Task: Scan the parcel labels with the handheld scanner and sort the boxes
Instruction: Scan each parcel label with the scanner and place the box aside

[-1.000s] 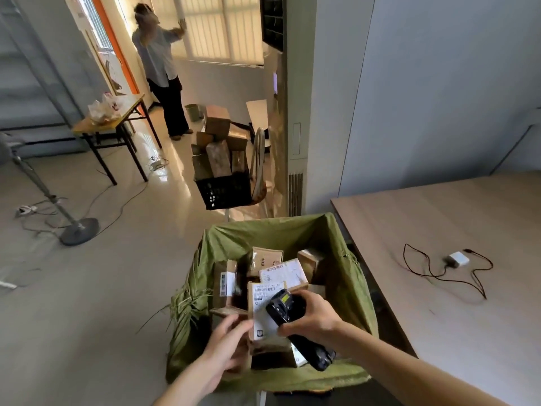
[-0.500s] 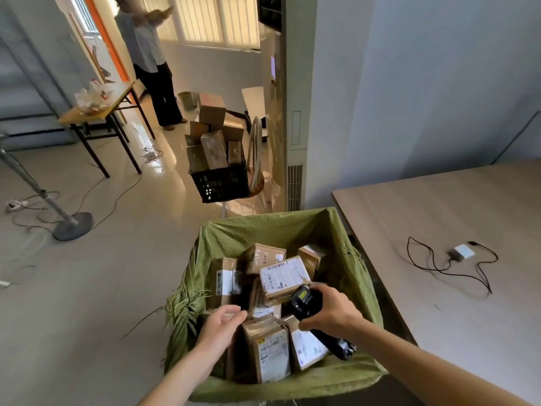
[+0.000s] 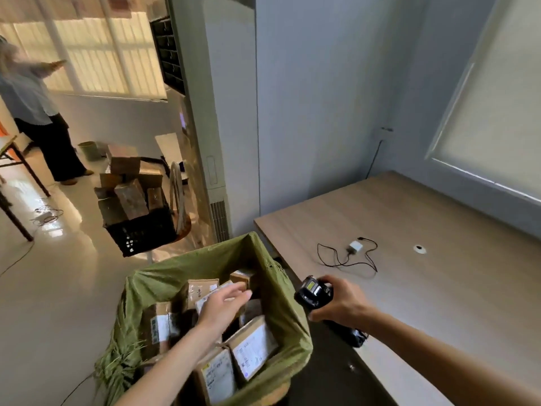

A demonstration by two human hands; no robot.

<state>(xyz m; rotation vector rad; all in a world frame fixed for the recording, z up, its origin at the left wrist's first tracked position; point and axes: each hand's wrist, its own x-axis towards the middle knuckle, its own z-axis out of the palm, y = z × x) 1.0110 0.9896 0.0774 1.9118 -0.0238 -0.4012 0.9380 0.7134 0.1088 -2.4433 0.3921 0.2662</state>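
Black scanner (image 3: 317, 300) gripped in the right hand (image 3: 342, 304), fingers curled round its handle, lit yellow-green window on its head turned up; held over the gap between the sack and the near left edge of the table (image 3: 439, 288). Handle end poking out below the wrist, just above the table's near edge.

Left hand (image 3: 222, 309) reaching down into the green sack (image 3: 281, 312), fingers out nearly straight and lying on a parcel with a white label (image 3: 205, 303) near the middle of the load; no curl of the fingers round it to be made out. More cardboard parcels packed around: one with handwriting (image 3: 202, 288) toward the sack's far side, a small one (image 3: 243, 276) in the far right corner, one with a label (image 3: 159, 326) against the left wall, two labelled ones (image 3: 251, 345) (image 3: 218, 376) at the near side.

On the table, well apart from the scanner: white charger (image 3: 355, 247) with a looping black cable (image 3: 336, 260), and a small white ring (image 3: 419, 249) further right.

Across the floor, a black crate (image 3: 140, 235) heaped with brown boxes, beside a tall white air conditioner (image 3: 216, 112). Person (image 3: 35, 112) standing at far left, blurred.
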